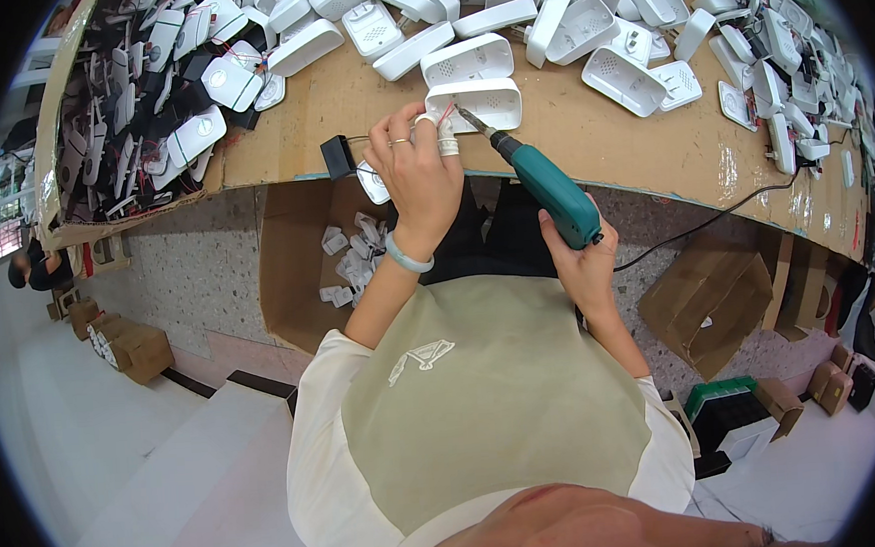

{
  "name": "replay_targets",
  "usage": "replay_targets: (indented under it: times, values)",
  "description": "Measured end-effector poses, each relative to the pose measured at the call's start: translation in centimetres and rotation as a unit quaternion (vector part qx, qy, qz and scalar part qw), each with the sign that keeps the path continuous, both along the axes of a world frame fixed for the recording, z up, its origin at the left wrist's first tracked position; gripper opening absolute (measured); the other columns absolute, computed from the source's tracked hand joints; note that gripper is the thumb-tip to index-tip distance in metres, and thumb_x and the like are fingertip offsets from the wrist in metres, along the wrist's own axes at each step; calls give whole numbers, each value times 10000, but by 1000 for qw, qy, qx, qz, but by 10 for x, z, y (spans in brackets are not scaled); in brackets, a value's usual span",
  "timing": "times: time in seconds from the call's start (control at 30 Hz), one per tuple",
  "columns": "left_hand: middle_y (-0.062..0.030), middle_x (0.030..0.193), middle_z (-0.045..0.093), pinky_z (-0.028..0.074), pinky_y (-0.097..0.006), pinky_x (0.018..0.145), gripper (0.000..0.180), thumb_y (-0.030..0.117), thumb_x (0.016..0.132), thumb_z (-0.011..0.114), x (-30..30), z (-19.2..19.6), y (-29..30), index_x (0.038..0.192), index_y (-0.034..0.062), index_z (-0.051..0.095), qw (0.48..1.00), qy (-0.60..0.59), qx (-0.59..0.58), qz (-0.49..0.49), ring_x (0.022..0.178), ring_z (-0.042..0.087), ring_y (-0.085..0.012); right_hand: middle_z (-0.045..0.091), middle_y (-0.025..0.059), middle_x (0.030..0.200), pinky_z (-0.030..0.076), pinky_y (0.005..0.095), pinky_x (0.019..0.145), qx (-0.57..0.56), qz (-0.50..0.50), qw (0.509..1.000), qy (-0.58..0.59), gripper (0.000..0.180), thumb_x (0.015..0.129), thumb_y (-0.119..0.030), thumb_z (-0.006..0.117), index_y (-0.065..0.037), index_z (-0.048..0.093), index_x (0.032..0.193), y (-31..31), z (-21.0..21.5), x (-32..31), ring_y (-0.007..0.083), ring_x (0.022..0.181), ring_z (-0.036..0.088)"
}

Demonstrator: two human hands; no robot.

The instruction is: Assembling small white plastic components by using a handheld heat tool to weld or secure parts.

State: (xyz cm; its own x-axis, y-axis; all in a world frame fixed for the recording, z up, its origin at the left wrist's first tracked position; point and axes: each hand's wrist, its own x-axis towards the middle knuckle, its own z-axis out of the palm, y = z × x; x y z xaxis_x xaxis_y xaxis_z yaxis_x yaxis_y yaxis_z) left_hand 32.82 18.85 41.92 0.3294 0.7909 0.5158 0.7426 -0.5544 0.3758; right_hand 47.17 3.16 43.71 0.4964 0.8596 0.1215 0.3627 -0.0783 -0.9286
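Observation:
My right hand [582, 255] is wrapped round the handle of a teal electric screwdriver [553, 191]. Its bit points up and left into a white plastic housing [498, 107] lying open side up near the table's front edge. At the housing's left end, my left hand [419, 169] grips it, with white tape around fingertips and thin red wires beside them. What the fingertips pinch inside is partly hidden. Next to that hand, a small black box [337, 157] on a wire and a white cover [372, 183] sit at the edge.
More white housings [583, 29] crowd the back of the cardboard-covered table [280, 158]. A carton [74, 221] of wired white and black parts stands left. Below, another carton [291, 252] holds small white pieces. The screwdriver's black cord [705, 219] runs right; an empty-looking carton [709, 297] sits on the floor.

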Motion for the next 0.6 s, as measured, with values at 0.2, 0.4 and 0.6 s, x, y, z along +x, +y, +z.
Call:
replay_targets:
  times: [0.2,0.4,0.6]
  values:
    - [-113,1196,618,360,-487,946,167,80,808,692,0,-1,0,949,4,644,1000,6,8,1,1119,513,-348,695,109,917,520,279,764,3,1,1000,1,244,862,24,724,30,660,1097,0,0,0,167,802,664]
    - [-114,1194,620,355,-482,940,175,68,795,687,0,0,1,952,8,640,1000,9,8,0,1119,514,-346,683,74,880,500,258,735,-14,-24,999,30,212,864,19,728,23,672,1069,-8,6,-1,123,774,624]
    - [-113,1191,619,349,-489,958,191,60,787,685,-1,1,0,965,7,643,1000,11,5,0,1128,506,-346,652,28,832,458,232,669,3,-65,996,54,151,853,19,743,11,691,994,-24,4,3,76,722,560]
